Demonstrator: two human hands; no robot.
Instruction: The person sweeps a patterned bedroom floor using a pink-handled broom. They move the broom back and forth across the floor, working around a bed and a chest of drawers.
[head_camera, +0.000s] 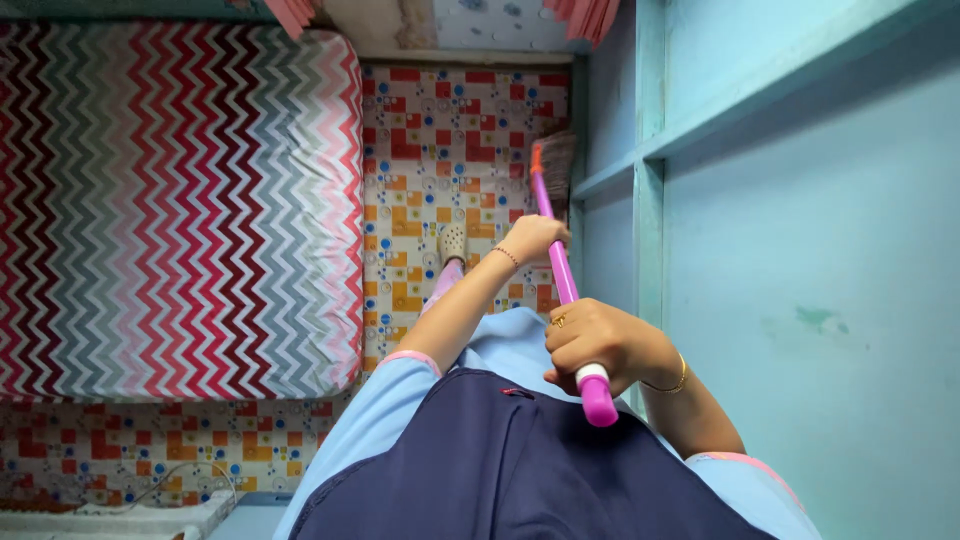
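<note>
I see the broom (563, 250) slanting down to the patterned floor (440, 150), bristles by the blue wall (800, 250). My right hand (590, 345) wraps its upper handle, left hand (530, 238) clasps lower; the bed (170, 200) lies left.

the light is soft and even, quite bright, like daylight, and its source is not seen. the blue wall (800, 300) has no glare, only a mild shadow under its ledge. colours are strong on the zigzag mattress (170, 200) and the patterned floor (440, 130). the straight lines bend near the edges. the broom bristles (556, 165) look slightly blurred; the rest is sharp.
</note>
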